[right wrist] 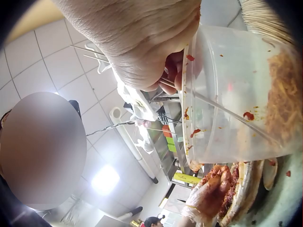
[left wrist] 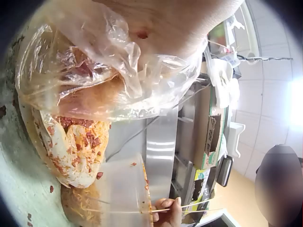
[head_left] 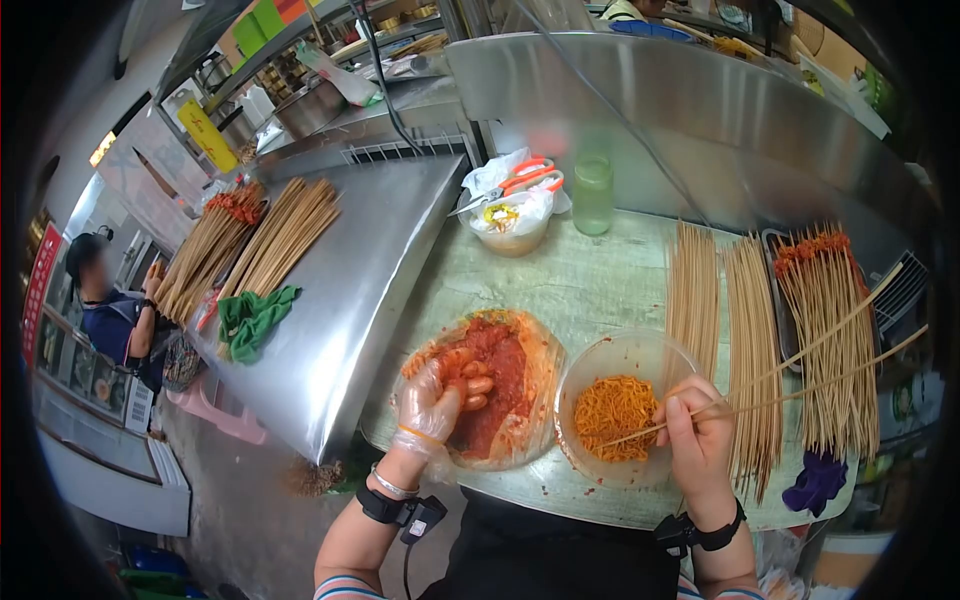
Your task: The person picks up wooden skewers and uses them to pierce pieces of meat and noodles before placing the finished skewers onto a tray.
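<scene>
My left hand (head_left: 440, 395), in a clear plastic glove with a band at the wrist, is over a wide bowl of chunky red sauce (head_left: 500, 350). Its fingers are loosely bent and smeared with sauce, with nothing visible in them. My bare right hand (head_left: 695, 430) pinches two long thin bamboo skewers (head_left: 800, 363) over the rim of a clear plastic tub (head_left: 572, 385). Inside the tub lie orange shredded strips (head_left: 605, 405), and one skewer's tip reaches into them. In the right wrist view, that skewer (right wrist: 222, 109) slants down through the tub.
Bundles of bare skewers (head_left: 692, 290) lie right of the tub, beside a tray of skewers with red food (head_left: 825, 330). Behind stand a bowl with orange-handled scissors (head_left: 525, 178) and a green bottle (head_left: 593, 195). A purple cloth (head_left: 815, 484) lies front right. A person (head_left: 110, 310) stands far left.
</scene>
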Motion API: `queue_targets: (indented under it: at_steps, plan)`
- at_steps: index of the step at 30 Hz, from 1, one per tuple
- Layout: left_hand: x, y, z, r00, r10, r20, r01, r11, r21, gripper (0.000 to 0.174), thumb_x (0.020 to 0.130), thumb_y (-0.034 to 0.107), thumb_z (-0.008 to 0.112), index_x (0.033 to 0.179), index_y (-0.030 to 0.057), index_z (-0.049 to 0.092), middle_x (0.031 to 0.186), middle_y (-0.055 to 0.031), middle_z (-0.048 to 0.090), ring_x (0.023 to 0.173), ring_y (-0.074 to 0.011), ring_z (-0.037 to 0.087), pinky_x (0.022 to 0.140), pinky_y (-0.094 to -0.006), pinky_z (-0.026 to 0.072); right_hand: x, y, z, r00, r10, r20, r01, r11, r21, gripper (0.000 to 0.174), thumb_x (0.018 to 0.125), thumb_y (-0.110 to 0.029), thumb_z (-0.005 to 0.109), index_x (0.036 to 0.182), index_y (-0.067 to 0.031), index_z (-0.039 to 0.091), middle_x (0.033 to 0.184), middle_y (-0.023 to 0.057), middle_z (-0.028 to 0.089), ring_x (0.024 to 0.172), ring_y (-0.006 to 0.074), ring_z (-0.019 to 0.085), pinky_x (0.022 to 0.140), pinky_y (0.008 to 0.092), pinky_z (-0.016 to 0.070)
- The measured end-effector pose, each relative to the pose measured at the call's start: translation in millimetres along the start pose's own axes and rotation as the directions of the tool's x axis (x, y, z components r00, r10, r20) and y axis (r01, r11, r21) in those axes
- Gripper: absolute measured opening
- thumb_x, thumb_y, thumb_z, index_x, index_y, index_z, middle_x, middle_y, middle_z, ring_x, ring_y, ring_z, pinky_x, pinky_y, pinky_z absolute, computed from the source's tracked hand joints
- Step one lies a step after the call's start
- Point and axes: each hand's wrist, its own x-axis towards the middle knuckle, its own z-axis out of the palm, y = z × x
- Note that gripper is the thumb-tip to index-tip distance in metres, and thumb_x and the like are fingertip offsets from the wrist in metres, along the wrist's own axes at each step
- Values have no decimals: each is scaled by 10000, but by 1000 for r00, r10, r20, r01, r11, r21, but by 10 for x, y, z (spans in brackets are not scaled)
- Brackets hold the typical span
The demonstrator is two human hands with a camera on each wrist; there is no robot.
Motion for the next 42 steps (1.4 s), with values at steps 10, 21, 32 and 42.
queue_targets:
  at_steps: [10, 21, 32, 42]
  plan:
    - [-30, -5, 28, 996, 78, -32, -82, 987, -141, 302, 886, -77, 378, 1172, -78, 474, 1065, -199, 595, 964, -282, 630, 802, -336, 551, -8, 1, 4, 1000, 17, -4, -17, 1000, 24, 228, 884, -102, 529, 685, -2, 577, 637, 45, 489, 488, 101, 471, 464, 238, 356]
    - [-15, -121, -35, 999, 33, -16, -36, 974, -223, 269, 921, 64, 466, 1161, -54, 491, 1021, -171, 614, 820, -227, 650, 692, -311, 558, -12, -20, -12, 999, 36, 8, -36, 999, 14, 201, 867, -82, 547, 682, -8, 576, 639, 56, 493, 512, 125, 480, 479, 258, 368]
    - [-71, -28, 37, 962, 198, -187, -153, 961, 228, 118, 844, 58, 596, 928, 6, 661, 714, -28, 627, 500, -78, 531, 451, -202, 423, -23, 54, -26, 999, -45, 9, 45, 998, -42, 178, 850, -88, 580, 684, -22, 586, 625, 73, 507, 588, 195, 504, 539, 299, 391]
    - [-67, -225, 87, 997, 71, -20, -73, 966, -249, 320, 856, -87, 389, 1162, -61, 477, 1048, -178, 596, 834, -239, 649, 701, -292, 552, -28, 54, -35, 999, -46, 20, 46, 998, -35, 206, 856, -110, 582, 673, -14, 585, 609, 75, 521, 593, 204, 515, 563, 310, 404]
